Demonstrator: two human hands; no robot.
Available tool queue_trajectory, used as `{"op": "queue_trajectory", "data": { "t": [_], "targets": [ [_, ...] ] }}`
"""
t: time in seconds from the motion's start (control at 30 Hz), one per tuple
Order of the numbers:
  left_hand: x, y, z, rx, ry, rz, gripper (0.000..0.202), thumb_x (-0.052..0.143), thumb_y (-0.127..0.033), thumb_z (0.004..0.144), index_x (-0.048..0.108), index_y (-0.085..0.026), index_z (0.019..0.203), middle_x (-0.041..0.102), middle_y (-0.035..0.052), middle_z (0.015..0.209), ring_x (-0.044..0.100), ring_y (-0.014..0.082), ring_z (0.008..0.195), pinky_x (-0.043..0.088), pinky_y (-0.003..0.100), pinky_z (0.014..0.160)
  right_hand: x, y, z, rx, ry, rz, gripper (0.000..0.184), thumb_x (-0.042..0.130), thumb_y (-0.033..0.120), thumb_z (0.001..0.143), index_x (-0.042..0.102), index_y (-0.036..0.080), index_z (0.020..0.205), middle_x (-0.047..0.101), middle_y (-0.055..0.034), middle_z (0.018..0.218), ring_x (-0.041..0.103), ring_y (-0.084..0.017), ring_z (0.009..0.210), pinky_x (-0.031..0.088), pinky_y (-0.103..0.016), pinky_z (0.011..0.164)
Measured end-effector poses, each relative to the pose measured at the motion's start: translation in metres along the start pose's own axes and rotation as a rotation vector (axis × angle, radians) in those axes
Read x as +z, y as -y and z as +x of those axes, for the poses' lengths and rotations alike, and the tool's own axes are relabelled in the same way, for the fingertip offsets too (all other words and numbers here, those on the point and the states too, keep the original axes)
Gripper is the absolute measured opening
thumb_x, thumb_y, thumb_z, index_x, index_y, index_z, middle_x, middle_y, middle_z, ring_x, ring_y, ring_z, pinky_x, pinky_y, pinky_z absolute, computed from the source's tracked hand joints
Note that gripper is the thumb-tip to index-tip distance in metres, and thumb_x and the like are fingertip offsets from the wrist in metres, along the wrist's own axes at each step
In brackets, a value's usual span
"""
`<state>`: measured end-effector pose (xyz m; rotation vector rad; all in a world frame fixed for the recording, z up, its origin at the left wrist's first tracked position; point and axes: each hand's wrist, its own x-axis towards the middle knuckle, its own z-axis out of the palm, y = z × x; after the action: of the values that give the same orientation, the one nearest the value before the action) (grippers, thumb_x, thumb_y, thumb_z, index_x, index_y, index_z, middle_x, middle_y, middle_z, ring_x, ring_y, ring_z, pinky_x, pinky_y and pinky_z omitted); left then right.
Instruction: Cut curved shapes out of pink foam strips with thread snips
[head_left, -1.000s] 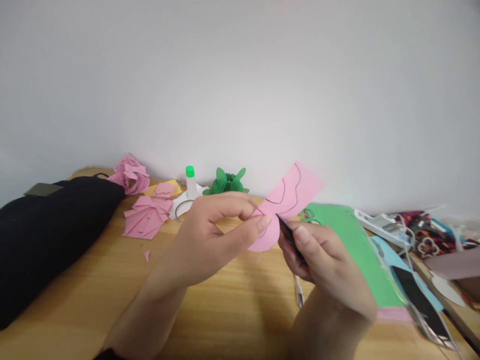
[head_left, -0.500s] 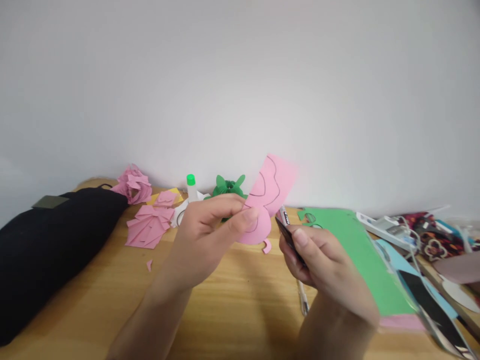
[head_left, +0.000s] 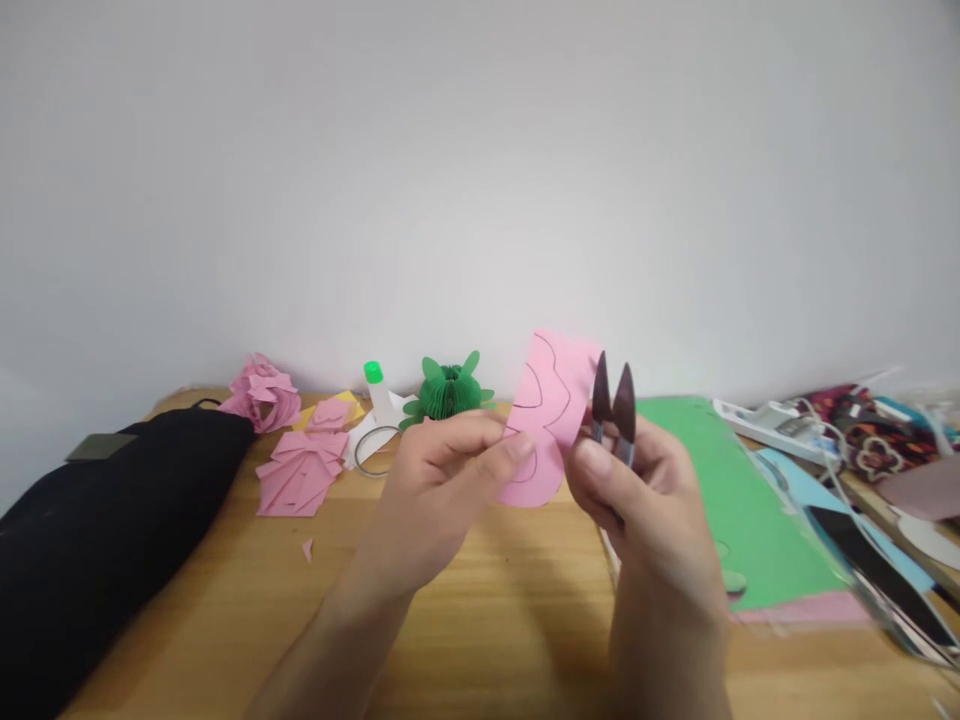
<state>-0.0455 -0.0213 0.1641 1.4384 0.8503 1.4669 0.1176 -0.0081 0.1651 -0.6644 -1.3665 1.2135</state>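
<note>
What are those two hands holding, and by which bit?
Left hand: pink paper, pinched at its lower left edge. Right hand: scissors, gripped below the dark blades, handles mostly hidden.

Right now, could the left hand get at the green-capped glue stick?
Probably not yet: the left hand is pinching the pink paper. Once freed, the way to the glue stick looks open.

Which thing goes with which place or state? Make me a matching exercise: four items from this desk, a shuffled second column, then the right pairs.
1. dark-bladed metal scissors
2. round green pleated-paper figure
3. pink paper piece with drawn curves
4. long black cloth item

A. near the wall, beyond the left hand
B. at the picture's left edge
C. in the right hand, blade tips apart
D. pinched by the left hand

Pairs: 1-C, 2-A, 3-D, 4-B
</note>
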Motion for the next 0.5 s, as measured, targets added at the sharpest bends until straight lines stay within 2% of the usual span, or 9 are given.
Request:
{"op": "queue_trajectory", "data": {
  "t": [0.1,0.2,0.3,0.4,0.5],
  "targets": [
    [0.000,-0.001,0.000,-0.034,0.024,-0.017,0.025,0.062,-0.021,0.088,0.071,-0.024,0.065,0.062,-0.0034,0.065,0.053,0.0104,0.063,0.045,0.022,0.061,-0.002,0.000,-0.001,0.030,-0.073,-0.066,0.008,0.075,0.028,0.085,0.070,0.021,0.085,0.035,0.0078,0.055,0.022,-0.006,0.046,0.015,-0.020,0.037],
    [-0.001,-0.003,0.002,-0.054,-0.012,-0.014,0.023,0.063,-0.021,0.088,0.070,-0.024,0.066,0.061,-0.0045,0.064,0.054,0.0091,0.063,0.046,0.019,0.059,-0.004,0.005,0.001,0.019,-0.062,-0.133,0.011,0.073,0.024,0.084,0.066,0.020,0.077,0.034,0.0086,0.054,0.024,-0.006,0.045,0.020,-0.021,0.040],
    [-0.003,-0.004,0.004,-0.077,-0.065,-0.050,0.017,0.064,-0.019,0.087,0.069,-0.024,0.071,0.063,-0.0054,0.065,0.058,0.0081,0.060,0.048,0.018,0.056,-0.005,0.012,0.003,0.017,0.037,-0.268,0.013,0.070,0.018,0.082,0.062,0.019,0.071,0.037,0.0076,0.054,0.030,-0.007,0.047,0.025,-0.022,0.043],
    [-0.005,-0.004,0.004,-0.144,-0.044,-0.076,0.016,0.065,-0.020,0.086,0.068,-0.023,0.071,0.063,-0.0057,0.059,0.058,0.0079,0.051,0.046,0.019,0.048,-0.003,0.015,0.005,0.006,0.124,-0.359,0.016,0.068,0.017,0.081,0.060,0.019,0.067,0.039,0.0069,0.054,0.033,-0.008,0.048,0.027,-0.022,0.044],
    [-0.008,-0.005,0.003,-0.177,-0.064,-0.073,0.015,0.066,-0.022,0.086,0.069,-0.022,0.071,0.064,-0.0049,0.055,0.059,0.0090,0.047,0.045,0.020,0.047,0.000,0.011,0.004,-0.060,-0.023,-0.371,0.010,0.073,0.019,0.081,0.064,0.021,0.077,0.036,0.0083,0.054,0.032,-0.008,0.047,0.028,-0.023,0.044]
  ]
}}
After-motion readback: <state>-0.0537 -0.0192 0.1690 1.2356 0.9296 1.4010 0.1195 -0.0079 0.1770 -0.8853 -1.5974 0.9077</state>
